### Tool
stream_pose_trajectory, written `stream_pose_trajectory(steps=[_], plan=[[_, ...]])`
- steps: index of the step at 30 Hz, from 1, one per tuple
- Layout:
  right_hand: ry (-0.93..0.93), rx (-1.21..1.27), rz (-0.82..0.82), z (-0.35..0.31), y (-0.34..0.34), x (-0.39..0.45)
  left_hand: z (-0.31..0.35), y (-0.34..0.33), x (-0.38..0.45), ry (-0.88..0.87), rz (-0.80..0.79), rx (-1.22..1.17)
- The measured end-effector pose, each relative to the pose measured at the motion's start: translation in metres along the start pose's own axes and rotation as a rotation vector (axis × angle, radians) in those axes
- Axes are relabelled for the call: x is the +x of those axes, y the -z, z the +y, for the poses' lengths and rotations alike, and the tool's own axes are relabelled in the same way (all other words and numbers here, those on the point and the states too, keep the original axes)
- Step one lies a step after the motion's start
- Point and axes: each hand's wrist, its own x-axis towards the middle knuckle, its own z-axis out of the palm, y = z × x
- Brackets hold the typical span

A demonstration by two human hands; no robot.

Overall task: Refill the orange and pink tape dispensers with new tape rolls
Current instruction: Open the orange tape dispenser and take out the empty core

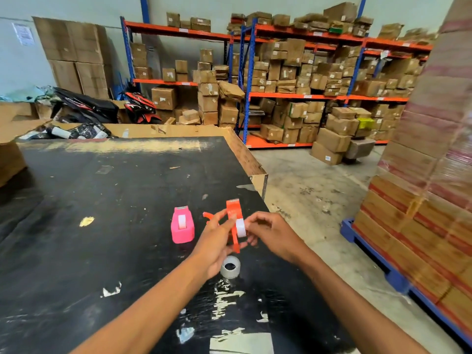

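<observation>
Above the black worktop (107,200), the orange tape dispenser (234,213) is held up by the left hand (215,241), fingers closed around it. A white tape roll (240,228) is pinched by the right hand (272,232) at the dispenser. The pink tape dispenser (181,224) stands just left, with tape inside. A clear tape roll (230,267) lies on the worktop below the hands.

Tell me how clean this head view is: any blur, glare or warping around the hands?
Head view: wide-angle warping bends the shelving and stretches the wrapped pallet at the right edge, which is smeared; glare patches sit on the table near the bottom edge; the left hand, right hand and orange dispenser are slightly soft, the pink dispenser reads clearly.
</observation>
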Motion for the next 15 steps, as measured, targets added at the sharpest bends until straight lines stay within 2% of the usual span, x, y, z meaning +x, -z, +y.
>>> stream_pose_trajectory(steps=[5, 10, 12, 15], plan=[[0.005, 0.060, -0.003, 0.001, -0.006, -0.002, 0.004, -0.003, -0.002, -0.035, 0.040, 0.019], [0.009, 0.171, 0.101, 0.006, 0.002, 0.001, 0.007, 0.008, -0.005, -0.057, 0.058, 0.038], [-0.076, -0.109, 0.038, 0.017, 0.012, 0.000, 0.010, 0.018, -0.007, -0.070, 0.073, 0.060], [-0.249, -0.711, -0.223, 0.038, 0.015, -0.008, 0.015, 0.030, -0.012, -0.087, 0.072, 0.112]])
